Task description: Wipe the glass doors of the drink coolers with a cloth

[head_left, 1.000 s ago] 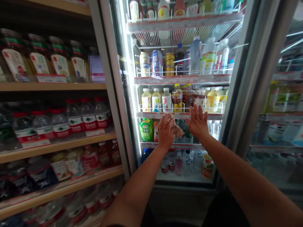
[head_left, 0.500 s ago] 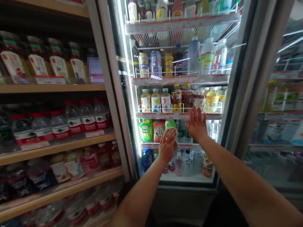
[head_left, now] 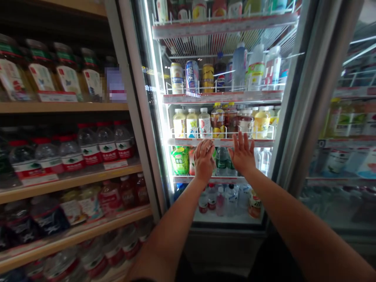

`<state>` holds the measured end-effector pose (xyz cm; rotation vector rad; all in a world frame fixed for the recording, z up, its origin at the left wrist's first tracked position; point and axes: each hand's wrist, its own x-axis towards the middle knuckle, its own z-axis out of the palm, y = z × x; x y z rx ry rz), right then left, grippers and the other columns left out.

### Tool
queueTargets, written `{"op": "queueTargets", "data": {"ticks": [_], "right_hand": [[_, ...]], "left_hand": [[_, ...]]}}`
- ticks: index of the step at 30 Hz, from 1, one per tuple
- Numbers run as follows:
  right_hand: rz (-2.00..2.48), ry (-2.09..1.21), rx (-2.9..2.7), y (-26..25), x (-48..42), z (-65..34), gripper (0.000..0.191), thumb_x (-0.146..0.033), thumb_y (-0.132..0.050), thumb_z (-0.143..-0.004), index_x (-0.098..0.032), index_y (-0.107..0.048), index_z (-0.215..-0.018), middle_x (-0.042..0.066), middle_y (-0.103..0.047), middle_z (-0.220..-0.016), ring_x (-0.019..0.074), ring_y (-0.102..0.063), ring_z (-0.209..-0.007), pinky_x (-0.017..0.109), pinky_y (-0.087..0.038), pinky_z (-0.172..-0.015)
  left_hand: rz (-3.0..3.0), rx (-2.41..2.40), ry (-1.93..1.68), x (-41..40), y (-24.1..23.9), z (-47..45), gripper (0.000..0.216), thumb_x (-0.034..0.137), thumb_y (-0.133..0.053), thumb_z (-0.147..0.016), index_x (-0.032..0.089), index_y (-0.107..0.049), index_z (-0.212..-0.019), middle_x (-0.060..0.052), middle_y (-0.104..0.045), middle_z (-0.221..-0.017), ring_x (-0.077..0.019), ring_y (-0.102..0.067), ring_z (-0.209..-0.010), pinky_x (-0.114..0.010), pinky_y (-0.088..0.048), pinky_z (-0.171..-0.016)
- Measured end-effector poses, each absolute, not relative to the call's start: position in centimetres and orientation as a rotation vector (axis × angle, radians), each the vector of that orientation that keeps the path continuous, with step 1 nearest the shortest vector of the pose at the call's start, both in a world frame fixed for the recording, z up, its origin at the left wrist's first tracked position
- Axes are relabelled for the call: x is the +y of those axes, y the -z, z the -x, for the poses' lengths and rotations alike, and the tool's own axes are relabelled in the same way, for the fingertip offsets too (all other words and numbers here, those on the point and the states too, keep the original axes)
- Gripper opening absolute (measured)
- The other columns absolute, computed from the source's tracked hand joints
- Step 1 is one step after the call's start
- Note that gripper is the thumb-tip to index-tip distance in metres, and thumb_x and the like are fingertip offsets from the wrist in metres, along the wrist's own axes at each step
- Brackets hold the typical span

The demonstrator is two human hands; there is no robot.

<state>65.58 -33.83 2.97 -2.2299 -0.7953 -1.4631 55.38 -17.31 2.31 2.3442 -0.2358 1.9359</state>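
In front of me stands a lit drinks fridge behind a glass door [head_left: 296, 117]. My left hand [head_left: 203, 161] is pressed to the glass with its fingers bent over a small crumpled pale cloth [head_left: 210, 146], which is mostly hidden under them. My right hand [head_left: 243, 154] rests flat against the same pane, fingers stretched upward, holding nothing. Behind the glass, between the hands, are dark green bottles [head_left: 221, 160]. A green-labelled bottle [head_left: 180, 160] stands left of my left hand.
Wooden shelves [head_left: 117, 172] to the left carry rows of bottles, among them red-capped water bottles [head_left: 107, 143]. Inside the fridge, wire-fronted shelves [head_left: 223, 98] hold cans and bottles. A metal door frame [head_left: 317, 78] and another glass-fronted fridge section [head_left: 346, 156] lie to the right.
My left hand has slid up the glass with the cloth, from the lower bottle row to the shelf edge above. My right hand stays nearly in place.
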Motion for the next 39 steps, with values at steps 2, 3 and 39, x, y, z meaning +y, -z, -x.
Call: {"op": "queueTargets", "data": {"ticks": [2,3,39], "right_hand": [[2.236,1.451,-0.793,-2.9,-33.9,-65.5,0.069,-0.043,-0.03,-0.102,-0.023,0.001,-0.16,0.008,-0.005,-0.169,0.0285,-0.004,-0.155,0.059,-0.01,-0.122],[2.241,1.445,-0.793,-2.9,-33.9,-65.5,0.069,-0.042,-0.03,-0.102,-0.023,0.002,-0.16,0.008,-0.005,-0.169,0.028,-0.004,-0.155,0.059,-0.01,-0.122],[2.251,1.395,-0.781,-2.3,-33.9,-65.2,0.068,-0.045,-0.028,-0.103,-0.025,0.002,-0.16,0.009,-0.008,-0.168,0.0282,-0.008,-0.155,0.061,-0.012,-0.122]], "left_hand": [[-2.363,-0.232,-1.92,-17.6,-2.1,-55.4,0.046,0.016,-0.049,-0.092,0.024,-0.056,-0.137,-0.006,-0.05,-0.15,-0.0238,-0.031,-0.147,-0.047,-0.033,-0.12],[-2.381,-0.239,-1.917,-17.7,-1.7,-55.3,0.047,0.015,-0.049,-0.092,0.023,-0.055,-0.139,-0.007,-0.05,-0.15,-0.024,-0.03,-0.148,-0.047,-0.033,-0.12],[-2.471,-0.336,-1.899,-18.1,-0.4,-55.6,0.058,0.013,-0.046,-0.092,0.022,-0.042,-0.149,-0.008,-0.046,-0.153,-0.024,-0.027,-0.15,-0.048,-0.035,-0.12]]}}
